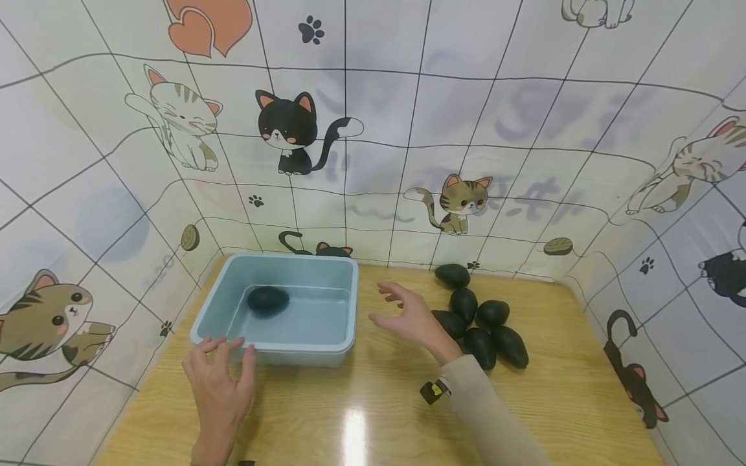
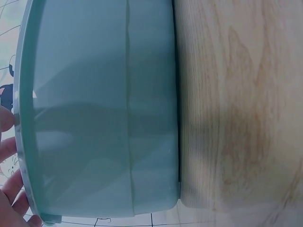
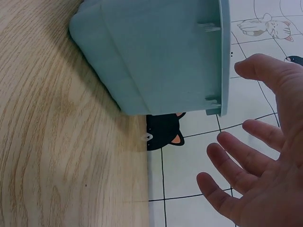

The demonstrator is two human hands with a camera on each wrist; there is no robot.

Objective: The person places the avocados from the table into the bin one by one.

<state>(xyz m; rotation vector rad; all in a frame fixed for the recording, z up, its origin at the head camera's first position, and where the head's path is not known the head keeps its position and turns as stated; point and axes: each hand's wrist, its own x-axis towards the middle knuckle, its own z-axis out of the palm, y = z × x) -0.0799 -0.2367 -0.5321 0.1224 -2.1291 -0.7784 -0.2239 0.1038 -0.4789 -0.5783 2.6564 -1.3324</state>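
A light blue plastic bin point(image 1: 326, 356) stands on the left of the table, with one dark avocado point(image 1: 268, 301) lying inside. My left hand point(image 1: 220, 382) is at the bin's front left rim, its fingertips right at the edge; in the left wrist view the fingers point(image 2: 13, 191) show beside that rim. Between the bin and a group of avocados point(image 1: 492, 314), my right hand point(image 1: 408, 317) hovers with nothing in it. Its fingers and thumb are spread apart, and the right wrist view shows the hand point(image 3: 258, 175) beside the bin's side wall.
Several avocados sit close together on the right of the wooden table point(image 1: 384, 414), partly behind the right forearm. A wall covering with cartoon cats point(image 1: 285, 129) rises along the table's back and sides. A small black device point(image 1: 434, 391) is at the right wrist.
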